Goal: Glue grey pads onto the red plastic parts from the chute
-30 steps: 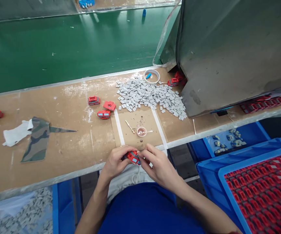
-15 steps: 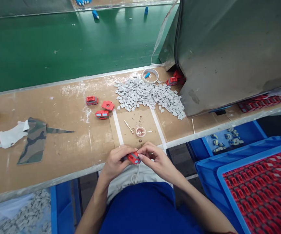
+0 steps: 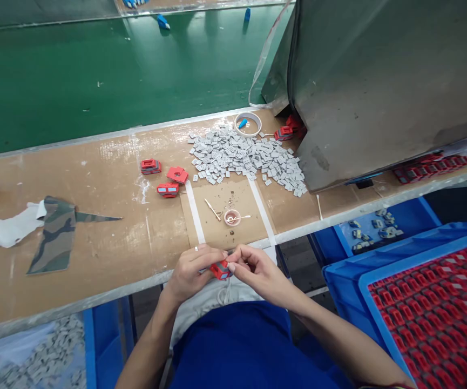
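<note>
My left hand (image 3: pixel 191 270) and my right hand (image 3: pixel 257 273) meet over my lap at the near edge of the brown workbench (image 3: pixel 107 227). Between them sits a small red plastic part (image 3: pixel 220 269), gripped by the fingers of both hands. Just beyond on the bench lie a tiny round dish (image 3: pixel 232 217) with a thin stick across it and a small pale stick (image 3: pixel 212 209). A heap of small grey pieces (image 3: pixel 245 158) spreads further back.
Three red parts (image 3: pixel 164 175) lie left of the heap. A camouflage cloth (image 3: pixel 55 232) and a white rag (image 3: pixel 12 228) lie at the left. A grey metal housing (image 3: pixel 379 86) stands at the right, a tape ring (image 3: pixel 248 123) beside it. A blue crate (image 3: pixel 439 319) holds several red parts.
Both hands stayed together on the red part, and the fingers shifted slightly around it. The view drifted a little.
</note>
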A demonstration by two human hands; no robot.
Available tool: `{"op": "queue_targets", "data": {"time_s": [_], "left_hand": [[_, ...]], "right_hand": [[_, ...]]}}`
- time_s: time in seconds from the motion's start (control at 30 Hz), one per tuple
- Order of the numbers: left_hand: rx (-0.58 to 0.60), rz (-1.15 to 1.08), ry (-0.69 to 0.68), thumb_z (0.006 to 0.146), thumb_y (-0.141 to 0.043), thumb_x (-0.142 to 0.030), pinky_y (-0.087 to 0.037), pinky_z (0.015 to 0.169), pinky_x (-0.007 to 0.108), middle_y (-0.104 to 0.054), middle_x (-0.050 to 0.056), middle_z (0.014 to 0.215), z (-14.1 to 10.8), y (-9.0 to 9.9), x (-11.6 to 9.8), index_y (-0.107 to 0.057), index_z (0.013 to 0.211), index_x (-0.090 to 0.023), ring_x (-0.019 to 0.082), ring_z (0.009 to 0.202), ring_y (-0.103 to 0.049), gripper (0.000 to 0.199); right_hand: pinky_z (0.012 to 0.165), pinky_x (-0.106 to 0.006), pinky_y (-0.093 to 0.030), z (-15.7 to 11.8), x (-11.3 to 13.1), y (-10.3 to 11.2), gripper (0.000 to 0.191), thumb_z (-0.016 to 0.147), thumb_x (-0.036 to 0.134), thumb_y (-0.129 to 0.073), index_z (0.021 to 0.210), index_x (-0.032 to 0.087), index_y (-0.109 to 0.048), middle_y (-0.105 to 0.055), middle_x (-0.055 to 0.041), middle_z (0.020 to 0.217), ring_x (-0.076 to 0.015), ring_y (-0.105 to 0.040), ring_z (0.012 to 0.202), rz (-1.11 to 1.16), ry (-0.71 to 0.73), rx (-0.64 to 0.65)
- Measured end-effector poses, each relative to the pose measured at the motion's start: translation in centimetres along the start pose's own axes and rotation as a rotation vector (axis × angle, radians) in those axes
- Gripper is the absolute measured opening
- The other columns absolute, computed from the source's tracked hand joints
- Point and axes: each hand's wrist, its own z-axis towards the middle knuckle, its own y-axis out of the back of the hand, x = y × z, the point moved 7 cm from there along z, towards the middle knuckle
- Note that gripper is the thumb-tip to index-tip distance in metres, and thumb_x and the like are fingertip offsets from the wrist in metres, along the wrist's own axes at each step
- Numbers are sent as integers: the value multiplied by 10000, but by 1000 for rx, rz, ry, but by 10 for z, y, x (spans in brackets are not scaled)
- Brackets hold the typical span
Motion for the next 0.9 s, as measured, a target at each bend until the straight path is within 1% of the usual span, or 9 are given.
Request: {"op": "queue_targets", "data": {"time_s": [0.07,0.17,0.23,0.3,0.4,0.53,0.63,0.77,0.9], "left_hand": [[-112,13,-25,950,-686,-139,-623,808,315,-822,128,1053,-5,4,-8,-696,1180,-221,207,942,-785,244],[-250,33,-44,934,-709,-133,-641,851,354,-802,144,1154,-12,8,-18,-632,1285,-257,223,1038,-774,380],[-268,60,-66,935,-693,-102,-645,887,370,-779,148,1228,-14,9,-26,-587,1362,-284,224,1103,-756,476],[-188,77,-32,940,-682,-95,-634,953,384,-734,167,1322,-12,6,-32,-575,1401,-278,232,1194,-722,507],[-70,9,149,949,-698,-179,-588,1060,416,-683,184,1397,-7,5,-33,-645,1334,-232,269,1304,-661,392],[-201,-122,315,952,-686,-175,-605,1013,365,-753,131,1256,-2,12,-33,-740,1046,-216,244,1192,-720,116],[-242,-170,394,932,-711,-170,-598,1010,359,-777,128,1210,-1,9,-28,-733,976,-198,244,1144,-741,57],[-267,-211,450,922,-723,-185,-583,1037,368,-782,130,1210,-2,8,-23,-744,962,-194,249,1146,-742,46],[-284,-222,430,904,-750,-189,-608,1000,356,-798,115,1148,-3,13,-26,-772,958,-201,248,1125,-753,60]], "right_hand": [[577,-218,-379,-5,11,3,401,921,568,-691,1032,187,-637,-446,57,710,-97,-406,618,-43,93,-67],[765,-268,-532,-10,20,-4,407,924,531,-714,1157,204,-643,-629,-26,942,-145,-615,840,-6,200,-30],[841,-300,-563,-11,22,-9,368,952,520,-684,1142,207,-655,-677,-63,1037,-176,-669,943,23,245,17],[868,-314,-572,-11,24,-6,326,973,480,-672,1154,210,-661,-694,-72,1054,-184,-688,958,-19,288,-23],[887,-322,-572,-14,32,3,269,975,375,-692,1195,223,-664,-698,-87,1122,-195,-688,1014,-211,384,-124],[893,-329,-585,-20,45,7,267,957,280,-716,1213,230,-658,-686,-112,1209,-213,-687,1094,-398,519,-195],[901,-348,-600,-21,49,8,283,959,263,-711,1234,231,-650,-709,-112,1192,-219,-707,1072,-437,539,-216],[871,-342,-615,-20,54,5,287,960,267,-714,1237,226,-647,-729,-102,1143,-217,-725,1023,-462,576,-207],[844,-338,-626,-22,60,0,249,995,299,-665,1229,225,-627,-725,-95,1086,-215,-726,996,-507,632,-179]]}}
